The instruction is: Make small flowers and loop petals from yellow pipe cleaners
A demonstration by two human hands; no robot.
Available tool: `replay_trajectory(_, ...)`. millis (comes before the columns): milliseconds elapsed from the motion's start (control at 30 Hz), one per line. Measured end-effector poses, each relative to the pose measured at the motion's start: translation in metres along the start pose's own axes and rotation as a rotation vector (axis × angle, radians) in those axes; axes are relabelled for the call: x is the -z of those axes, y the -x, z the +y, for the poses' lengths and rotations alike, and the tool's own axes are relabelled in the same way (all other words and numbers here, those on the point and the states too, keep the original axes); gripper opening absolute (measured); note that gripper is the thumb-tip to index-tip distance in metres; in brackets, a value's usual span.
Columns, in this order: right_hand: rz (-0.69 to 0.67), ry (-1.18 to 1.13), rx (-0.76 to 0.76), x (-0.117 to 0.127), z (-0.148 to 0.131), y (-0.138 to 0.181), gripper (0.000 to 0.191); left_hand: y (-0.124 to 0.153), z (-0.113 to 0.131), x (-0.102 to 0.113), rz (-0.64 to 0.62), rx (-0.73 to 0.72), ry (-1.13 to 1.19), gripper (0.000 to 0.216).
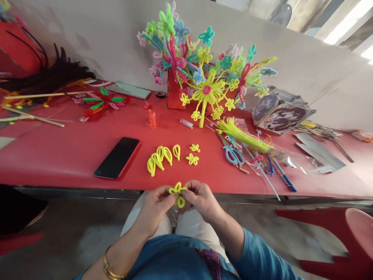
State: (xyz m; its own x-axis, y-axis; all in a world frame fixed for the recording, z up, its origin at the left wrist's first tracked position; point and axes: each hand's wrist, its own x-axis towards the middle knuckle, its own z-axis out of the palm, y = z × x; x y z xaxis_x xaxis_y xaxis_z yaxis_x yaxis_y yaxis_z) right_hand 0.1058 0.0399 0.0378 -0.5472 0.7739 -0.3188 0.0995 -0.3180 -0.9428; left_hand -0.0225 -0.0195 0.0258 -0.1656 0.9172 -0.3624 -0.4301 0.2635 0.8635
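Between my two hands, just off the table's front edge and above my lap, is a yellow pipe-cleaner flower [180,202] with looped petals. My left hand [157,204] pinches it from the left with thumb and fingers. From the other side my right hand [202,198] grips it in the same way. The fingertips cover part of its middle. On the red table [75,155] beyond lie several yellow looped petals [157,160], a single looped petal [176,152] and two small yellow flowers [192,159].
A black phone [118,157] lies to the left. Blue scissors [233,155] and a bag of yellow pipe cleaners [244,136] are at the right. Behind stand a red candle [152,119], a pipe-cleaner bouquet [208,89] and a lantern [282,111]. A red stool [326,229] stands at right.
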Motion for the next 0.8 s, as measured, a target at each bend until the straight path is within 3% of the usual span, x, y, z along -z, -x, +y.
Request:
replay_trajectory(167, 0.014, 0.133, 0.062, -0.003, -0.001, 0.002, 0.012, 0.0, -0.008, -0.005, 0.071, -0.022, 0.101, 0.012)
replay_trajectory(367, 0.217, 0.649, 0.287, -0.007, 0.006, 0.01, 0.008, -0.002, -0.013, -0.006, 0.135, -0.022, 0.14, 0.012)
replay_trajectory(433, 0.221, 0.748, 0.346, -0.005, 0.007, 0.011, 0.008, -0.003, -0.012, -0.004, 0.122, 0.007, 0.161, 0.012)
replay_trajectory(567, 0.082, 0.664, 0.279, -0.001, -0.002, 0.01, 0.011, -0.002, -0.007, -0.001, 0.037, 0.067, 0.149, 0.012)
replay_trajectory(700, 0.108, 0.586, 0.215, -0.001, -0.007, 0.007, 0.011, 0.0, -0.004, -0.003, 0.052, 0.049, 0.096, 0.016)
replay_trajectory(800, 0.056, 0.508, 0.15, -0.002, -0.003, 0.005, 0.012, 0.0, -0.004, -0.003, 0.07, 0.016, 0.03, 0.019)
